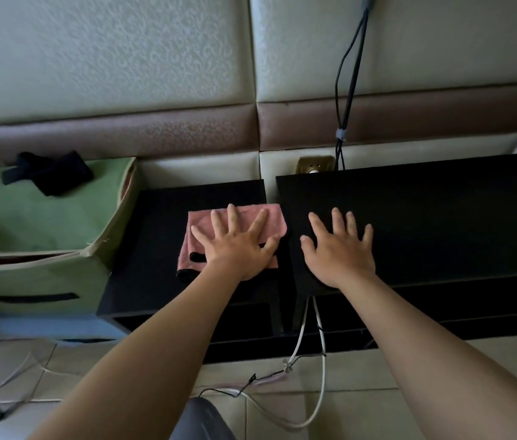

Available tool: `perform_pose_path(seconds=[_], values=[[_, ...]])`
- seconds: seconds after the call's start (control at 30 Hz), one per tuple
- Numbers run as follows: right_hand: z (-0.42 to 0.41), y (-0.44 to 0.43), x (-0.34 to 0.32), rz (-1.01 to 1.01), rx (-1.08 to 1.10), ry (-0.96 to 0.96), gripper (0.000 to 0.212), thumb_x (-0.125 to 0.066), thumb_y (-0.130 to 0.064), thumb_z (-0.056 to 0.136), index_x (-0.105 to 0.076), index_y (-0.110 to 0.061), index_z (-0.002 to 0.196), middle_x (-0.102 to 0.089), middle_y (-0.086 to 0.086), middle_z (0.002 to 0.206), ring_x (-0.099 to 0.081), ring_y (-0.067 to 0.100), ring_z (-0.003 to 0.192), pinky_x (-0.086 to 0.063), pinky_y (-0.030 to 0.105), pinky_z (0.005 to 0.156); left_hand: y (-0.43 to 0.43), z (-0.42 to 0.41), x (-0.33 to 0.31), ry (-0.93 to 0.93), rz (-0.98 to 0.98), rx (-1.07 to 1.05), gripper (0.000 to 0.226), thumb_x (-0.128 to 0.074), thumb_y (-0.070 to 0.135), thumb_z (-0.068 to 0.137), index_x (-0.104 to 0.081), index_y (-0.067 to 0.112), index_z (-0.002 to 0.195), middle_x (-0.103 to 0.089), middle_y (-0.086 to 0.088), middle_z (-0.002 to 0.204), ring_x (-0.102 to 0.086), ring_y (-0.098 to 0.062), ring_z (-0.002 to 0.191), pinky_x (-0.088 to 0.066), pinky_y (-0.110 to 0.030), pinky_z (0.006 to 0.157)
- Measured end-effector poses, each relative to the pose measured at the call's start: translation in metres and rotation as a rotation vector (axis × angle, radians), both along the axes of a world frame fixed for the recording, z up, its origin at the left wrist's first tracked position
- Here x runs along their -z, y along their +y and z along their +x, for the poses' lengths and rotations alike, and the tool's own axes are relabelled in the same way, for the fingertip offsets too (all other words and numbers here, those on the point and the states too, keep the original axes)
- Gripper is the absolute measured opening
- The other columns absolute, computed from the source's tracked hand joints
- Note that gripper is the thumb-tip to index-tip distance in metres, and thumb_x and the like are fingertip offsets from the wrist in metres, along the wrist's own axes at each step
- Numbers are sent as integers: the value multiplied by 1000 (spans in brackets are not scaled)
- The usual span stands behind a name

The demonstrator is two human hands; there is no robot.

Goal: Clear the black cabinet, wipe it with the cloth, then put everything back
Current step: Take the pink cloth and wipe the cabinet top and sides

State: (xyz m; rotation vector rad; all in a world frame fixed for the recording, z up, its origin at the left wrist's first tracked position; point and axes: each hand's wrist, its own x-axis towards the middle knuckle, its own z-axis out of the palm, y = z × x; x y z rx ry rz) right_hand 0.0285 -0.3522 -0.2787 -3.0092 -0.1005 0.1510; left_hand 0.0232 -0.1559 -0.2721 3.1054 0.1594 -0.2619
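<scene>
1. Pink cloth (274,222): folded, lying flat on top of the left cabinet (155,236), at its right edge, about midway between back and front.
2. Handling, as a judgement: soft, light and limp. Bunches or skids rather than resists, with no risk of breakage. Probably slides freely over the smooth black top unless pressed down.
3. Where to take hold: for wiping, press from above with a flat palm across the middle, keeping the folds together. For lifting, pinch a folded edge.
4. Grip, left hand (235,249): spread wide, fingers straight, palm down on the cloth. Presses it and curls round nothing, with the thumb lying toward the cloth's right side.
5. Grip, right hand (339,249): equally flat and splayed, resting bare on the front left corner of the right cabinet (441,223). Holds nothing, seemingly bracing.
6. Step, as a judgement: wiping, with putting things back not yet done.
7. Nearby: green box (44,223) just beside the left cabinet's left edge, and dark cables (344,74) hanging behind the right cabinet's back edge.
</scene>
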Motion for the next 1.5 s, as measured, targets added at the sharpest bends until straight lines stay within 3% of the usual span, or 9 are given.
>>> perform_pose_path(seconds=[0.53,1.03,1.2,1.4,1.5], values=[[0,-4,0,71,-89,3,67,-16,-55,101,-4,-28,161,4,19,167,10,45,152,7,70,116,-17,-19,1,-5,62,-123,73,-11,85,82,19,64,145,16,-3,168,16,-37,152,4,-76,112],[2,-6,2,46,-91,25,66,-15,-57,101,-3,-32,161,4,17,168,10,44,152,6,69,117,-15,-23,4,-31,49,-111,70,-8,85,83,19,65,144,14,-2,168,14,-36,153,4,-75,112],[2,-14,-9,86,-108,85,63,-19,-55,103,-7,-33,161,3,12,169,8,37,154,4,63,120,-14,-27,0,-30,39,-100,69,-8,86,84,18,65,144,13,-2,168,12,-36,153,3,-75,111],[32,-101,-21,52,16,108,62,-21,-55,104,-11,-33,161,0,11,169,-1,34,155,-9,53,124,-15,-26,-2,-13,28,-92,71,-7,87,81,16,65,145,13,-2,168,12,-37,153,3,-76,111],[42,-158,-21,-24,122,141,64,-17,-63,101,-6,-41,160,4,8,169,3,34,155,-4,55,124,-15,-25,-1,-19,32,-89,71,-8,88,82,15,65,145,12,-2,168,11,-38,153,3,-76,110]])
